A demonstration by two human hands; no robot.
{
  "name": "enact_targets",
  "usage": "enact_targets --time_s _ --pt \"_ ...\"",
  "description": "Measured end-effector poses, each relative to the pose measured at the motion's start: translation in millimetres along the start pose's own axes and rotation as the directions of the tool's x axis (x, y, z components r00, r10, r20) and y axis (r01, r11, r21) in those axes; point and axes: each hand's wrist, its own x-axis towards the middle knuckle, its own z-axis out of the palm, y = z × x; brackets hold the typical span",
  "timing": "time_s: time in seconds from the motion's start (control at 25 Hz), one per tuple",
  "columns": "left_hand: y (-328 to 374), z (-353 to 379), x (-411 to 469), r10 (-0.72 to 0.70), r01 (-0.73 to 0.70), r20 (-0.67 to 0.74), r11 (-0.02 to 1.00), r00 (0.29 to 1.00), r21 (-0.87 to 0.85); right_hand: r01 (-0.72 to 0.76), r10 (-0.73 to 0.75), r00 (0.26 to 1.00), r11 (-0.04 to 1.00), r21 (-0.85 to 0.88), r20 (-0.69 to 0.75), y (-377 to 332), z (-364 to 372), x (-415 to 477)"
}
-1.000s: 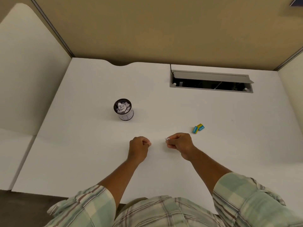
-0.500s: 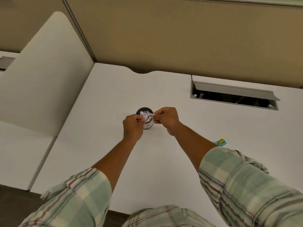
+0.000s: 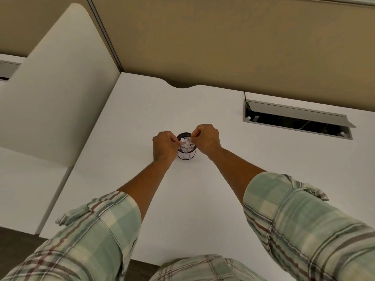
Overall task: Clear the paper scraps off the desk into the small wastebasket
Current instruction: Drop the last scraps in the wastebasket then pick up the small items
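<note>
The small black wastebasket [image 3: 186,156], with a white label on its side, stands mid-desk on the white desk [image 3: 142,118], filled to the rim with white paper scraps [image 3: 186,146]. My left hand [image 3: 164,146] and my right hand [image 3: 207,139] hover over its mouth from either side. Each has its fingertips pinched together on a small white scrap just above the pile. The pinched bits blend into the scraps below them. No loose scraps show on the desk top.
A grey cable hatch [image 3: 296,118] is set into the desk at the back right, its lid raised. A cream divider panel [image 3: 60,94] stands along the left edge and a tan partition wall [image 3: 223,47] behind. My plaid sleeves fill the lower view.
Both hands went from the near desk, the right one pinching a scrap, up to the wastebasket and now sit over its opening. The view shifted forward; the yellow-blue item has left view.
</note>
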Motion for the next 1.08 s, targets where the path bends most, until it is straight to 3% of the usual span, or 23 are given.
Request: enact_targets --time_s 0.2,0.48,0.72,0.92,1.08 --pt "3 -1 -5 0.047 -0.047 0.004 0.998 0.999 -0.029 0.039 -0.038 0.999 0.998 -0.047 0.028 1 -2 1" --pt "16 12 -22 0.089 -0.085 0.036 0.99 0.995 -0.114 0.039 -0.04 0.999 0.999 0.038 0.012 28 -26 -11" --pt "34 41 -51 0.152 -0.138 0.091 0.979 0.984 -0.15 -0.071 0.081 0.996 0.972 0.222 -0.036 83 -58 -31" --pt "42 92 -86 0.143 -0.117 0.182 0.983 0.973 -0.143 -0.162 0.186 0.978 0.963 0.215 -0.098 158 -97 -58" --pt "53 135 -114 0.146 -0.127 0.271 0.988 0.952 -0.086 -0.305 0.35 0.916 0.925 0.228 -0.195 225 -140 -75"
